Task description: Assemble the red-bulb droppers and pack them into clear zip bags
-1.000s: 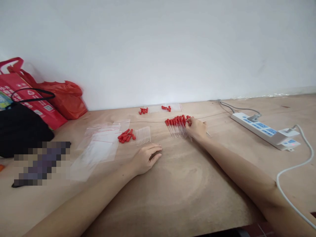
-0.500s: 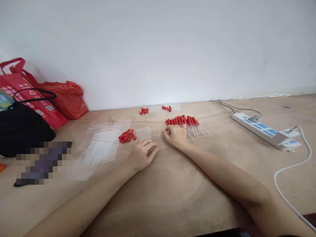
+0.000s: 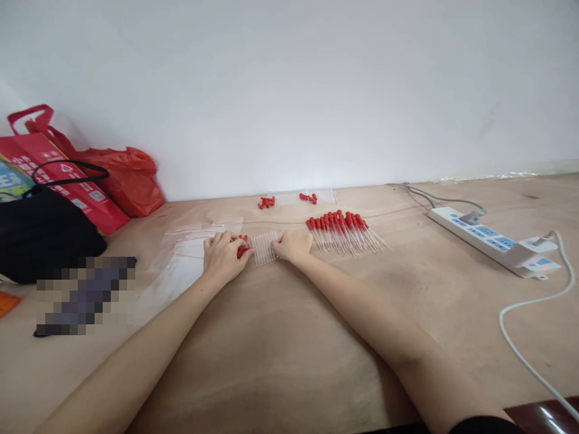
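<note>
At centre frame, the left hand point(image 3: 225, 255) is partly covering red rubber-looking bulbs point(image 3: 241, 252), the right hand point(image 3: 294, 246) is flanking slim clear tubes point(image 3: 265, 248), finger closure impossible to tell, and a sideways nudge could be setting tubes rolling.

On worktop point(image 3: 280, 337): loose tubes point(image 3: 265, 248) lay between left hand point(image 3: 222, 253) and right hand point(image 3: 295, 244) | bulb pile point(image 3: 245, 243) lay partly behind left hand | plastic bags point(image 3: 181, 265) lay left of that hand | capped droppers point(image 3: 340, 225) lay right of right hand | power strip point(image 3: 484, 240) sat farther right
</note>
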A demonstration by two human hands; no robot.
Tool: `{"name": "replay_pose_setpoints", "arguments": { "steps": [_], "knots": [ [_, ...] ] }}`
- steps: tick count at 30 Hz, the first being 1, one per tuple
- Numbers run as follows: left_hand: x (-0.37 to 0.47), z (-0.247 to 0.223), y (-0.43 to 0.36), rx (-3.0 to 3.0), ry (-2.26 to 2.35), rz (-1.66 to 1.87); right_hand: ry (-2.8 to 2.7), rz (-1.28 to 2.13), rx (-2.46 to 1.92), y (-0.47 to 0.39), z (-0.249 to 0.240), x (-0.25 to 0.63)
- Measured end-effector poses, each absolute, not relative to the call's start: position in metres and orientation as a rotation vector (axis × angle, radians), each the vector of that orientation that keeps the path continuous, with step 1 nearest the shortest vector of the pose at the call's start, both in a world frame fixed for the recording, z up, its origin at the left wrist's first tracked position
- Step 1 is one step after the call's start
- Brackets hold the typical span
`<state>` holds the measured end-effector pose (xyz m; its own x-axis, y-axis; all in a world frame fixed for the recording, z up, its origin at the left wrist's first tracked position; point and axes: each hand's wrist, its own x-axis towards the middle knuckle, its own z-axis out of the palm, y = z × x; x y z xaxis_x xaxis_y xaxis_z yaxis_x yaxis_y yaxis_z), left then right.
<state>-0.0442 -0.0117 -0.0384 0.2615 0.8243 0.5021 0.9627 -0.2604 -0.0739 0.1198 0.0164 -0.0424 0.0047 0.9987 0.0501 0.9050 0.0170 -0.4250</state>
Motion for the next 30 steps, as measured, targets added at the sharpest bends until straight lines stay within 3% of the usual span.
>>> {"name": "replay_pose_setpoints", "arguments": {
  "steps": [8, 12, 17, 23, 30],
  "knots": [
    [-0.038, -0.037, -0.017, -2.056, -1.595, -0.586, -1.948, 0.430, -1.946, 0.017, -0.041, 0.118],
    [-0.028, -0.036, -0.023, -2.010, -1.588, -0.833, -1.908, 0.470, -1.901, 0.014, -0.042, 0.128],
    [-0.004, -0.041, -0.039, -2.461, -1.338, -1.132, -1.917, 0.292, -1.561, -0.004, -0.054, 0.166],
    [0.008, -0.045, -0.052, -2.933, -1.109, -0.934, -2.075, 0.179, -1.198, -0.039, -0.072, 0.230],
    [0.016, -0.044, -0.056, -2.819, -1.306, -0.791, -2.272, 0.037, -1.049, -0.059, -0.071, 0.250]
  ]
}}
